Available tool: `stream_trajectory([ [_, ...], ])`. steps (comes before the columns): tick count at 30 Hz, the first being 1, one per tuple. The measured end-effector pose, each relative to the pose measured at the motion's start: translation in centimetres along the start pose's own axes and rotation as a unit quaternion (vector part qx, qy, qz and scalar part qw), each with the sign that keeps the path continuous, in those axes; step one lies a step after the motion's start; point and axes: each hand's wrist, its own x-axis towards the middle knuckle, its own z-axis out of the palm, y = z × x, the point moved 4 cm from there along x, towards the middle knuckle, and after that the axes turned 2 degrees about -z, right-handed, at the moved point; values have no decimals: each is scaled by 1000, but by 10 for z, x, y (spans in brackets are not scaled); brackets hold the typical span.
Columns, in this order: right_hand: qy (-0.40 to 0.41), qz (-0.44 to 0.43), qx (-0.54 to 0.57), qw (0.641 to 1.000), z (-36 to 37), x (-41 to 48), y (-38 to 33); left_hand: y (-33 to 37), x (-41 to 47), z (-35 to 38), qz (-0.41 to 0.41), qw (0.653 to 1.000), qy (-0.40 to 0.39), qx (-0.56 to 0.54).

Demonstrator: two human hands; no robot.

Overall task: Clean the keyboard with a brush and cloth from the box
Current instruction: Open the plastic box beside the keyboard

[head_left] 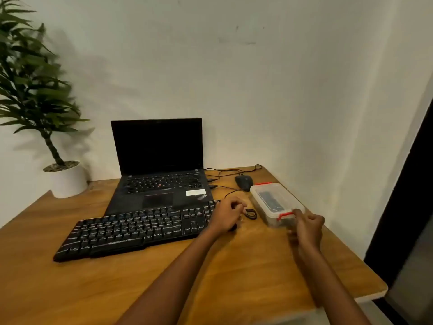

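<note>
Forearms reach forward. Left hand (228,213), fingers curled, sits at the right end of the keyboard (131,231); right hand (308,227), curled, meets the red latch (284,216) of the lidded box (269,192) right of it. Grips indeterminate.

Wooden desk (70,289) against white wall (257,78), potted plant (35,90) at left.

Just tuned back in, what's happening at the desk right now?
The right hand is at the red latch of the closed clear box; blur hides the grip. The left hand sits curled at the right end of the keyboard, which lies in front of the laptop. Cleaning has not started.
</note>
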Motion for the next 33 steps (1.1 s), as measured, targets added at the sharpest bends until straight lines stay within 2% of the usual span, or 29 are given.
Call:
stream_trajectory([
  [4, -13, 19, 36, 999, 14, 3, 0, -9, -5, 2, -21, 1000, -7, -8],
  [7, 37, 27, 43, 998, 18, -3, 0, -15, -6, -9, -23, 998, 10, 66],
  [10, 116, 22, 47, 992, 23, -18, 1, -35, -12, -39, -13, 982, 68, 175],
  [13, 67, 8, 44, 997, 48, -38, 2, -57, -28, -90, -24, 950, 166, 263],
  [15, 15, 0, 20, 1000, 68, -50, 2, -78, -46, -135, -95, 912, 245, 315],
  [17, -18, -9, 5, 1000, 84, -58, 2, -108, -71, -181, -222, 860, 286, 359],
  [18, -26, -8, 2, 1000, 90, -62, 3, -124, -86, -203, -290, 838, 293, 357],
  [20, -32, -1, -4, 999, 97, -67, 2, -149, -116, -236, -384, 816, 305, 307],
  [22, -55, -6, -21, 998, 103, -73, 0, -162, -138, -254, -411, 811, 323, 260],
  [26, -116, -35, -75, 990, 116, -85, -7, -161, -156, -262, -366, 823, 381, 210],
  [33, -115, -36, -63, 991, 88, -99, -3, -161, -195, -266, -307, 849, 406, 140],
])
